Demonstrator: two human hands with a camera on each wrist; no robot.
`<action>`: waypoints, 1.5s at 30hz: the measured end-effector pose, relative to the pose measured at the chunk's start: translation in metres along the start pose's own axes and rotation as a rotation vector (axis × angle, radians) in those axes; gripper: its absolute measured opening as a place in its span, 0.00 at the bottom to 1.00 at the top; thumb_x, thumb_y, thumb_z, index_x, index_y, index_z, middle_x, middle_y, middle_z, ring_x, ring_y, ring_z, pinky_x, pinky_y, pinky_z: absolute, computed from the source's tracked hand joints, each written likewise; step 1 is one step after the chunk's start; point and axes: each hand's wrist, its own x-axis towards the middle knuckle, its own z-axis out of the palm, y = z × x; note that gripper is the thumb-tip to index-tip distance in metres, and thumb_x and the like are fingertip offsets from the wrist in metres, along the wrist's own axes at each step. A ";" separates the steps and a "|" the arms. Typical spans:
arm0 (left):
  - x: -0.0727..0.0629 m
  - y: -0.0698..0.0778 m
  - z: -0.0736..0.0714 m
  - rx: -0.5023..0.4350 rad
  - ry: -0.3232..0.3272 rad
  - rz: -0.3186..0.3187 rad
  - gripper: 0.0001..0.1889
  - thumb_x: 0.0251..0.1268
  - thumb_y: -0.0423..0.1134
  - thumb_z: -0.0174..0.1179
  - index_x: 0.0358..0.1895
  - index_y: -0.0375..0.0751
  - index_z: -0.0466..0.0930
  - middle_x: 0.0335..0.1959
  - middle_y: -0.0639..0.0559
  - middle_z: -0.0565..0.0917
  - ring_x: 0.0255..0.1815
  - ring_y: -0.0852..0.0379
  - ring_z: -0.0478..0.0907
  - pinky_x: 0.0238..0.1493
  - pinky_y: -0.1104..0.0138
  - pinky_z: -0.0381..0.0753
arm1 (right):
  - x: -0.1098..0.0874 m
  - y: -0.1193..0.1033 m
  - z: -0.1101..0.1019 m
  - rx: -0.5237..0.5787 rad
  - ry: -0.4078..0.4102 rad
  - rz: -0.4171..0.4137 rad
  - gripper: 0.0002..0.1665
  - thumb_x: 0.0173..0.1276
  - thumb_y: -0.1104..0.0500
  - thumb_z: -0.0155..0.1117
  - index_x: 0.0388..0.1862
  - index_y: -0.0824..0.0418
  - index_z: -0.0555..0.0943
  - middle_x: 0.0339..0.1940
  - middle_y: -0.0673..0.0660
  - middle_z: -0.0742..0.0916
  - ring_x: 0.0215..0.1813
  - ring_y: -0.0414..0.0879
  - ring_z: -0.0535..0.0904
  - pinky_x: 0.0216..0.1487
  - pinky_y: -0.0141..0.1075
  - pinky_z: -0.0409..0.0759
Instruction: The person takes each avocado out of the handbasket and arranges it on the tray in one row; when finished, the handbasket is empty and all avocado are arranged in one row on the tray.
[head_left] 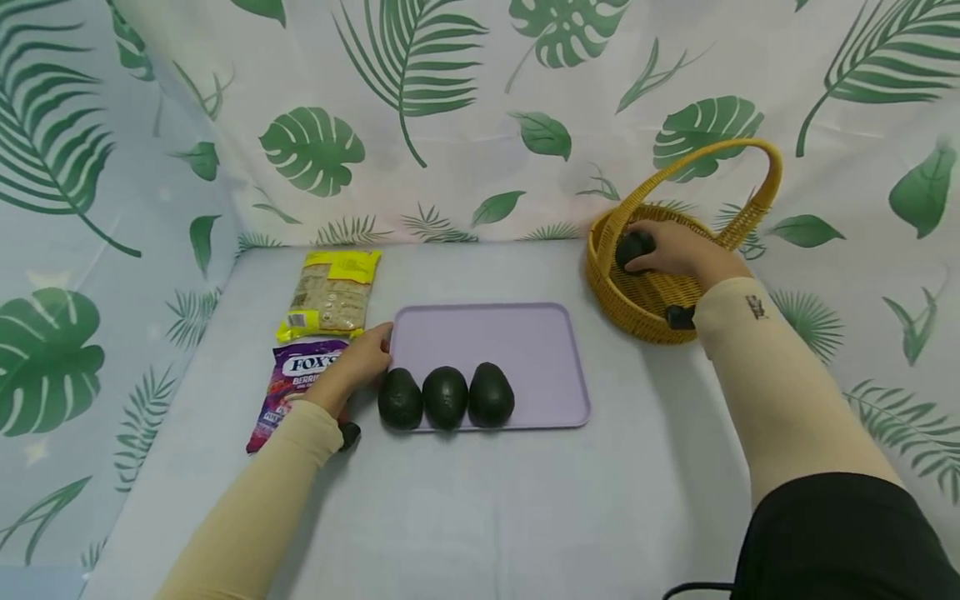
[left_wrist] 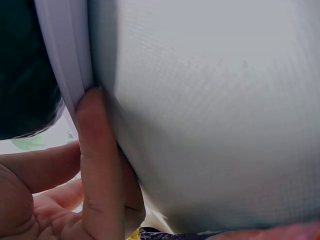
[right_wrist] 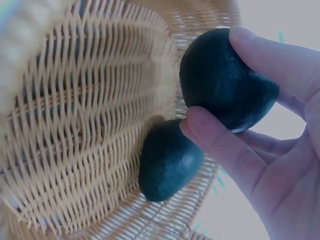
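My right hand (head_left: 671, 247) is inside the wicker basket (head_left: 611, 296) and grips a dark avocado (right_wrist: 220, 75) between thumb and fingers. Beneath it, a second avocado (right_wrist: 170, 160) lies in the basket. My left hand (head_left: 363, 360) touches the left edge of the lilac tray (head_left: 551, 346); in the left wrist view one straight finger (left_wrist: 100, 160) lies against the rim. Along the tray's near side sit three avocados in a row: a left one (head_left: 401, 400), a middle one (head_left: 446, 398) and a right one (head_left: 491, 396).
Left of the tray lie a yellow-and-clear food packet (head_left: 333, 292) and, nearer, a purple Fox's candy bag (head_left: 288, 383), partly hidden by my left forearm. The basket's tall handle (head_left: 697, 150) arches over my right hand. A leaf-print cloth (head_left: 450, 183) hangs behind the white table (head_left: 480, 508).
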 end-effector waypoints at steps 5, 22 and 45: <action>0.001 -0.003 0.000 0.016 0.005 -0.005 0.34 0.72 0.30 0.47 0.79 0.36 0.48 0.67 0.32 0.69 0.57 0.41 0.70 0.66 0.48 0.68 | -0.014 -0.002 -0.002 0.043 0.064 -0.019 0.49 0.69 0.43 0.64 0.79 0.62 0.55 0.74 0.75 0.62 0.73 0.72 0.55 0.68 0.67 0.56; 0.001 -0.004 0.001 0.032 0.003 -0.010 0.34 0.71 0.30 0.47 0.79 0.35 0.48 0.63 0.32 0.72 0.54 0.41 0.71 0.62 0.49 0.71 | -0.097 -0.047 0.028 0.243 0.256 -0.228 0.44 0.64 0.51 0.71 0.76 0.54 0.63 0.67 0.65 0.68 0.59 0.62 0.71 0.57 0.59 0.75; -0.001 0.002 0.003 0.034 0.011 0.018 0.34 0.71 0.30 0.47 0.78 0.34 0.49 0.65 0.31 0.71 0.55 0.40 0.71 0.62 0.48 0.71 | -0.113 -0.109 0.178 0.436 0.039 -0.538 0.42 0.61 0.57 0.74 0.72 0.57 0.68 0.68 0.63 0.69 0.63 0.56 0.74 0.49 0.33 0.82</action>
